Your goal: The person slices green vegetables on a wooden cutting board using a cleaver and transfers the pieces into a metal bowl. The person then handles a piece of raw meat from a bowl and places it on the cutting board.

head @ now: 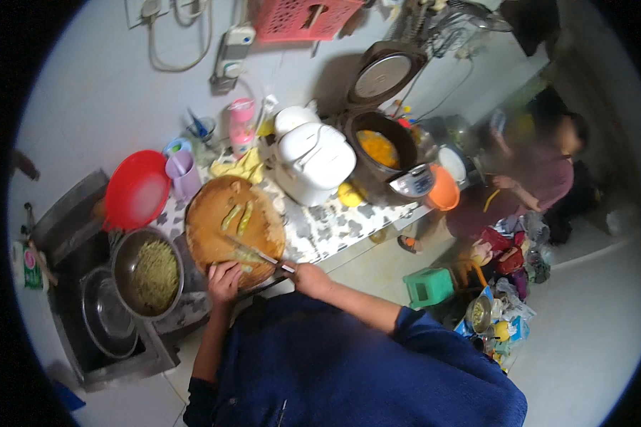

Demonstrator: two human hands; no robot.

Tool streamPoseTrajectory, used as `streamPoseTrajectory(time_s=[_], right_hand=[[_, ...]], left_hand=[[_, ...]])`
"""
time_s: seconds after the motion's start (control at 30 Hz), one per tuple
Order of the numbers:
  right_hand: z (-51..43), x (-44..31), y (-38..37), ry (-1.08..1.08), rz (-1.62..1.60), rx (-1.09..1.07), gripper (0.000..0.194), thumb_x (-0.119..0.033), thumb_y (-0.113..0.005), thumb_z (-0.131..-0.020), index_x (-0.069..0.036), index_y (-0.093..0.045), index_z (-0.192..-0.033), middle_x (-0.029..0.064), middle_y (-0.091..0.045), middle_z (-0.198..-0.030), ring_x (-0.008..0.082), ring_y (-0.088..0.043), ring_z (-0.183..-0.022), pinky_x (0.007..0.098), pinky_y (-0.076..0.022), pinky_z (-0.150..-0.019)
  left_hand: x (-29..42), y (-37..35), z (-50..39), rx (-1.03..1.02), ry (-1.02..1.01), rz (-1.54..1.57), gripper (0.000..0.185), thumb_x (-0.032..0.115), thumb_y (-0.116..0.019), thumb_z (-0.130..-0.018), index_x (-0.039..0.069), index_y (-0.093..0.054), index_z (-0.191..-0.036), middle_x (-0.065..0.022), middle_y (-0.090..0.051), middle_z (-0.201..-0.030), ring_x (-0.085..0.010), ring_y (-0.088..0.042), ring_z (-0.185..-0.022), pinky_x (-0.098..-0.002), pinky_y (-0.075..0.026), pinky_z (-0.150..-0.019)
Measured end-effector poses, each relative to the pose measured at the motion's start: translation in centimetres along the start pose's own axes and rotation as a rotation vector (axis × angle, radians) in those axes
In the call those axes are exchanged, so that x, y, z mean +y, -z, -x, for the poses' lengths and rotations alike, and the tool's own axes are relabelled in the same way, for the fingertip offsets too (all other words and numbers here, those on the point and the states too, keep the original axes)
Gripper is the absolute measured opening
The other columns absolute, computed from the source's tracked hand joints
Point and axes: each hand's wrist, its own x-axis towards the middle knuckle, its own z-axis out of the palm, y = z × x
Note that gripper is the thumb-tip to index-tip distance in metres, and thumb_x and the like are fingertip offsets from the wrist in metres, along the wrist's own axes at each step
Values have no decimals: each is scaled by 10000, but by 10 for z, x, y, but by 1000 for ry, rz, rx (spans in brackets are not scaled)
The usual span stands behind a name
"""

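Note:
My right hand (309, 280) grips the dark handle of a kitchen knife (251, 248), its blade angled up and left over a round wooden chopping board (205, 213). Cut green pepper pieces (245, 268) lie beside the blade near the board's front edge. Curled fingers of my left hand (224, 280) rest at that same edge, close to the pieces; whether they pinch one is too small to tell. Farther up the board lie two longer green peppers (244, 218). To the left, a steel bowl (118, 269) holds pale green shredded vegetable (157, 275).
A steel sink (155, 355), red plastic basin (139, 187) and purple jug (184, 179) stand left. Behind are a yellow cloth (243, 166), white appliance (315, 165) and open cooker (379, 187) with orange food. Right, a person (539, 181) sits near a green stool (428, 287).

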Motion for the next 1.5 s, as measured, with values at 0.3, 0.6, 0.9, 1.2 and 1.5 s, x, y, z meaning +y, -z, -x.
streamPoseTrajectory(time_s=[0.3,0.6,0.9,1.2,1.5], right_hand=[[5,29,-21,115,-149,243,307,-274,-609,-938,-40,-652,-1132,284,-639,-852,439,-635,-811,465,-500,-705],[4,-24,29,198,200,-3,279,-252,-569,-939,-110,-649,-1166,243,-654,-809,418,-639,-781,488,-514,-705],[2,-35,22,149,296,-89,290,-195,-543,-934,-115,-585,-1210,253,-656,-810,431,-641,-786,513,-505,-712],[2,-43,18,139,242,-88,283,-198,-539,-942,-101,-563,-1206,259,-653,-804,443,-635,-792,520,-500,-710],[-4,-41,7,75,253,-88,274,-215,-536,-950,-89,-576,-1190,249,-661,-831,439,-638,-808,507,-507,-714]], left_hand=[[-3,1,11,23,16,-48,126,86,-732,-771,72,-735,-896,-80,-662,-898,-277,-603,-806,-365,-492,-680],[-3,1,12,-13,-26,-160,168,78,-705,-738,108,-723,-902,-38,-659,-901,-242,-598,-808,-340,-505,-682],[-8,0,12,-56,-26,-165,113,138,-705,-756,122,-701,-868,-29,-631,-893,-243,-579,-794,-354,-497,-668],[-12,0,16,-107,-19,-196,112,144,-678,-762,135,-702,-871,-24,-633,-911,-239,-589,-837,-355,-506,-701],[-3,-6,12,-44,40,-215,166,300,-756,-730,153,-693,-773,11,-612,-841,-212,-569,-810,-345,-481,-698]])
